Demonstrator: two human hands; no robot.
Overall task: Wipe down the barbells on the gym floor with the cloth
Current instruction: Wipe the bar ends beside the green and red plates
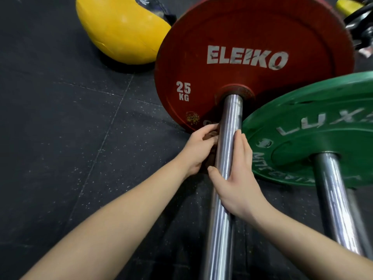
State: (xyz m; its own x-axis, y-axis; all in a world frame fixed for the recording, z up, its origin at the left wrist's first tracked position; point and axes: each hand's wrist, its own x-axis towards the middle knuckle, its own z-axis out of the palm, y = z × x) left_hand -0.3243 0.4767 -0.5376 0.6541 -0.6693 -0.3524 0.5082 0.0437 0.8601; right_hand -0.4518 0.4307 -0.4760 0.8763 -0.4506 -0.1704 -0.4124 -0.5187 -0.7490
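A long chrome steel barbell bar (228,150) is laid on the floor, running from the near edge away to the far middle, where it is seated in the hub of a round red rubber plate (252,37) marked 25 kg. Against the bar's left side, just short of that plate, a dark crumpled cloth (212,136) is pinched by the curled fingers of the left hand (198,148); most of it is hidden, so its being the cloth is a judgement. The right hand (238,178) is laid over the bar nearer by, with fingers straight along its right side and the thumb set on its left, unclenched, probably so that the bar is kept from rolling while it is rubbed. To the right, a round green rubber plate (312,126) on a second steel bar (331,188) is leant close by. A soft yellow ball (119,29) is seen at the far left on the black speckled rubber floor (60,118).
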